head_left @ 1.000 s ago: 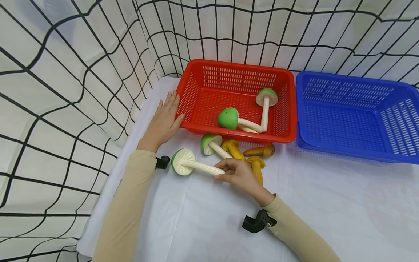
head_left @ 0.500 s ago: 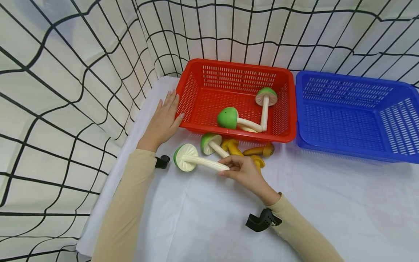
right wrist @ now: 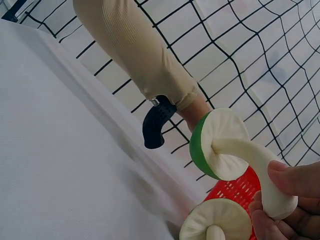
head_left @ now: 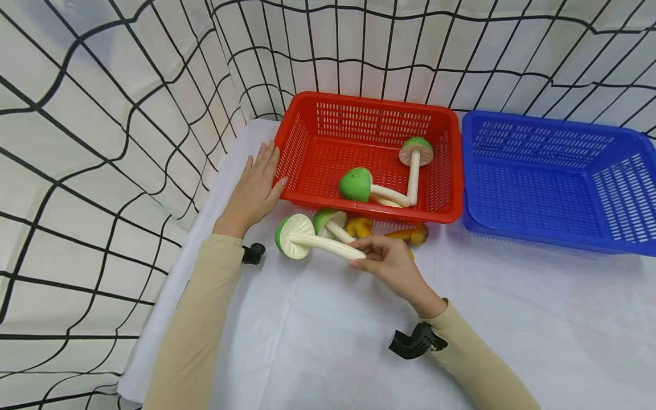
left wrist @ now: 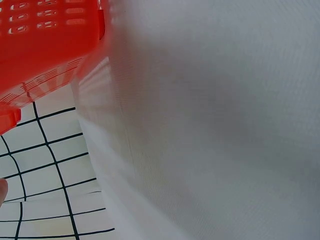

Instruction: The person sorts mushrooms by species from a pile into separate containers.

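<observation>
- The right hand [head_left: 392,267] pinches a pale stem near its lower end, the thumb on one side and the curled fingers on the other.
- This stem belongs to a green-capped mushroom [head_left: 318,241]; its cap points from the hand between nine and ten o'clock, the pale underside showing.
- The left hand [head_left: 253,191] lies at the nine o'clock end of the red basket [head_left: 333,149], its fingers straight and the thumb spread. The left wrist view gives only a fingertip, so how firmly it touches, one cannot tell.
- In the basket, one domed mushroom [head_left: 355,184] lies with its stem toward four o'clock, and another mushroom [head_left: 416,152] with its stem toward six.
- The blue basket [head_left: 533,176] stands just beside, at three o'clock.
- Between the right hand and the red basket there are a second pale-stemmed mushroom [head_left: 334,217] and yellow mushrooms [head_left: 359,226], partly covered.
</observation>
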A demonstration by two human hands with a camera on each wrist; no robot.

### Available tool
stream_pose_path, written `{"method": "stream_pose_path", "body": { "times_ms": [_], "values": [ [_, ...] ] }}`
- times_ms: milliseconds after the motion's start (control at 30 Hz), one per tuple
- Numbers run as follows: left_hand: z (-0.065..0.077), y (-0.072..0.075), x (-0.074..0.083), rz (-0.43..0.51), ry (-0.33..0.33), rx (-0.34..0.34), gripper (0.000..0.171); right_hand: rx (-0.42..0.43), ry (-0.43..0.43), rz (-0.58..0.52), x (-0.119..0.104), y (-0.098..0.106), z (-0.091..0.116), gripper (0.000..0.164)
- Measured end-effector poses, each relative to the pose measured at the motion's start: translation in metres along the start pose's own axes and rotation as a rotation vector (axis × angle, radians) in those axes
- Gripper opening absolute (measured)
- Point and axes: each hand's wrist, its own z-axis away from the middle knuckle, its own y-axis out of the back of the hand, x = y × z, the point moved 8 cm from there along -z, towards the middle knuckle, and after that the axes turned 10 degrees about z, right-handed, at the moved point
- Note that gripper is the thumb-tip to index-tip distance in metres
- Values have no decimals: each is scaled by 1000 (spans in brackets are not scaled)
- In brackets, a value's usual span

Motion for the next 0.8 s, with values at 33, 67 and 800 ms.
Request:
{"method": "stream_pose_path", "body": {
  "times_ms": [33, 67, 800],
  "values": [
    [0, 0, 0, 1, 2, 0, 64, 7, 3, -4, -1, 2, 0, 30],
    [0, 0, 0, -1, 3, 2, 64, 14, 7, -4, -2, 5, 0, 30],
    [0, 0, 1, 8, -12, 16, 63, 152, 97, -159, -26, 55, -9, 30]
  ]
}}
